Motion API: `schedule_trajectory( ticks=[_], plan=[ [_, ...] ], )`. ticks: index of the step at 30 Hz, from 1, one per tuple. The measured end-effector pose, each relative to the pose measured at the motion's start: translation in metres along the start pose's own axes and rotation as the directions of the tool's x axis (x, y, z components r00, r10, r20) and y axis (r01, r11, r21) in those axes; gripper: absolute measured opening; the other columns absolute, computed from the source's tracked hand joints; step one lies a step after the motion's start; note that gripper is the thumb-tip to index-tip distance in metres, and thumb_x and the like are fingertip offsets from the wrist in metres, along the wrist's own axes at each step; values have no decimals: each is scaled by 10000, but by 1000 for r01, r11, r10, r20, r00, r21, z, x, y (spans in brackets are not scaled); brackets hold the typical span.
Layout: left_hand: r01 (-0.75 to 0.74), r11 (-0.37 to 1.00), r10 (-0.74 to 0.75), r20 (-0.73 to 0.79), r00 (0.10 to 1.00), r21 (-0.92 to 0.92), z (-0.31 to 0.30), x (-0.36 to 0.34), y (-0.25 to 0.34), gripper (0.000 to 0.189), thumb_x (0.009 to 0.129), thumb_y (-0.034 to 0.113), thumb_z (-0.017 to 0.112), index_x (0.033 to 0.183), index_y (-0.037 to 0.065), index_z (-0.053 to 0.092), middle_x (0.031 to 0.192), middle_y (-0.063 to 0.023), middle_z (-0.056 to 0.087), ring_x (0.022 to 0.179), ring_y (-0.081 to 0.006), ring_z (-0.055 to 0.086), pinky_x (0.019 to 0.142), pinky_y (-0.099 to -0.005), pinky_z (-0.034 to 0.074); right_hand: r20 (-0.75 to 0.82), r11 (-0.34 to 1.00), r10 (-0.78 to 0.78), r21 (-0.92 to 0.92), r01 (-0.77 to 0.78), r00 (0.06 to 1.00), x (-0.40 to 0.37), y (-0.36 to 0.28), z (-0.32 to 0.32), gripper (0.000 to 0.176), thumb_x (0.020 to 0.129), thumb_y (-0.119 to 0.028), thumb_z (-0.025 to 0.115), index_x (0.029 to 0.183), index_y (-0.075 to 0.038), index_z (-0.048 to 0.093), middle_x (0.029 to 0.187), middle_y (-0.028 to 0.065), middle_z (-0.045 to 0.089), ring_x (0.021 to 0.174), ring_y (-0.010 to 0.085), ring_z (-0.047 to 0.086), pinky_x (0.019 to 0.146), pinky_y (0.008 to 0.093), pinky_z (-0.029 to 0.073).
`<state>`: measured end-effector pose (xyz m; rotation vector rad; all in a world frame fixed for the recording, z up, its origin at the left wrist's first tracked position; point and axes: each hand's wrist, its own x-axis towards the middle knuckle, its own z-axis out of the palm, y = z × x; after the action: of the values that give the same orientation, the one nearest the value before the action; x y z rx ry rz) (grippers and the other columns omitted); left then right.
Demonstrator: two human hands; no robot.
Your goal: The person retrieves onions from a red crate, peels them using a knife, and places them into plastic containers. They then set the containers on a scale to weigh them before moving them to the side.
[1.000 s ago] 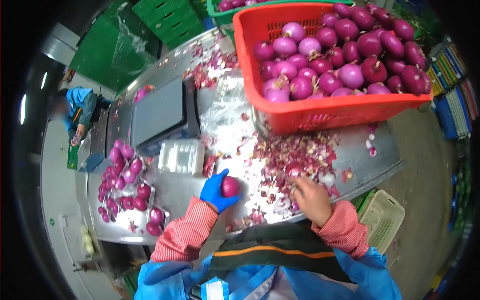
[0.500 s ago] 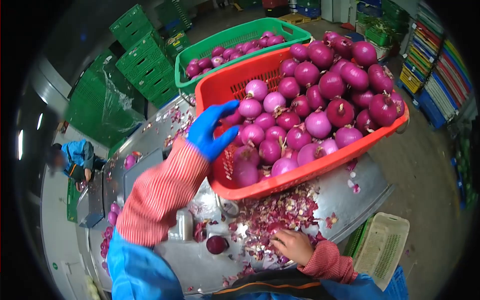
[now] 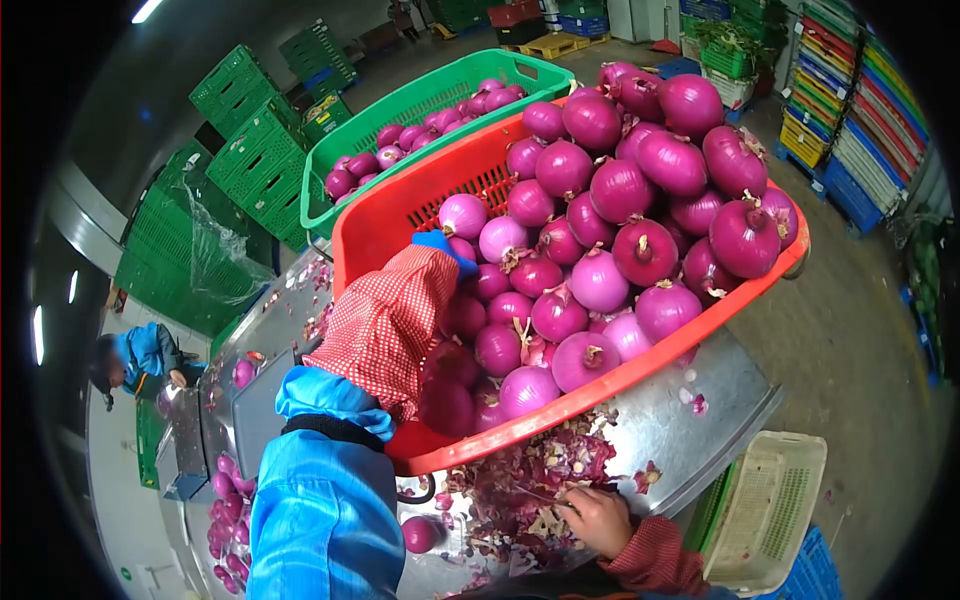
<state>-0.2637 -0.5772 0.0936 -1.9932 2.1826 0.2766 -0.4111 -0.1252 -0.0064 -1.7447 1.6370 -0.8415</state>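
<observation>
My left hand (image 3: 447,250), in a blue glove, reaches down into the red basket (image 3: 620,372) among the red onions (image 3: 600,280). The checked sleeve hides most of it, so its fingers do not show. Below the basket, my bare right hand (image 3: 597,520) rests at the heap of onion skins (image 3: 530,470) on the metal table. Its fingers are curled, and a thin blade-like tool (image 3: 538,494) seems to stick out from them to the left; its handle is hidden. A single red onion (image 3: 421,534) lies on the table left of the skins.
Behind the red basket stands a green basket (image 3: 315,190) with more onions. A pale crate (image 3: 765,500) is at the lower right. Loose onions (image 3: 232,510) lie at the left. Another person (image 3: 145,355) works at the far left. Green crates (image 3: 240,150) are stacked behind.
My left hand has gone from above the basket's left side down in among the onions. My right hand has stayed near the skins. The view has shifted somewhat.
</observation>
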Motion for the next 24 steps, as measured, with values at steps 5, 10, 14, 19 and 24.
schedule_trajectory(
  ticks=[5, 10, 14, 19, 24],
  plan=[
    [7, 1000, -7, -19, 1000, 6, -1, -9, 4, 829, 618, 443, 835, 1294, 64, 538, 1188, -201, 644, 1090, -328, 640, 926, -423, 532, -52, 999, -51, -11, 51, 997, -2, -1, 4, 167, 828, -245, 686, 898, -99, 646, 873, 58, 685, 755, 274, 676, 650, 402, 528],
    [-6, 997, -2, -100, 995, -73, -19, -22, 7, 926, 596, 458, 852, 1349, 60, 488, 1216, -200, 631, 1101, -342, 629, 952, -427, 520, -23, 999, 9, -48, -10, 1000, -9, -1, -6, 173, 829, -251, 686, 917, -104, 659, 859, 61, 685, 743, 280, 670, 671, 426, 520],
    [5, 985, -60, -311, 948, -174, -38, -1, -1, 1048, 609, 551, 814, 1425, 61, 375, 1322, -258, 541, 1219, -401, 542, 1001, -444, 491, -18, 997, 19, -69, -20, 1000, -16, 3, 1, 184, 833, -255, 688, 957, -119, 677, 826, 65, 679, 734, 287, 664, 659, 419, 513],
    [-42, 928, -57, -252, 966, -371, -14, 38, 9, 1037, 606, 497, 836, 1411, 42, 364, 1301, -255, 556, 1208, -399, 553, 1029, -469, 460, 4, 1000, -1, -8, 1, 1000, -17, -3, 13, 156, 830, -251, 690, 882, -106, 673, 808, 75, 668, 687, 295, 657, 594, 402, 529],
    [71, 887, -199, -239, 950, -457, -10, 35, 30, 1028, 590, 478, 845, 1394, 50, 369, 1272, -241, 572, 1195, -390, 565, 1022, -473, 465, -22, 999, 17, -28, -17, 1000, -18, 5, 16, 151, 830, -252, 687, 885, -112, 672, 808, 67, 670, 698, 303, 658, 607, 404, 534]
  ],
)
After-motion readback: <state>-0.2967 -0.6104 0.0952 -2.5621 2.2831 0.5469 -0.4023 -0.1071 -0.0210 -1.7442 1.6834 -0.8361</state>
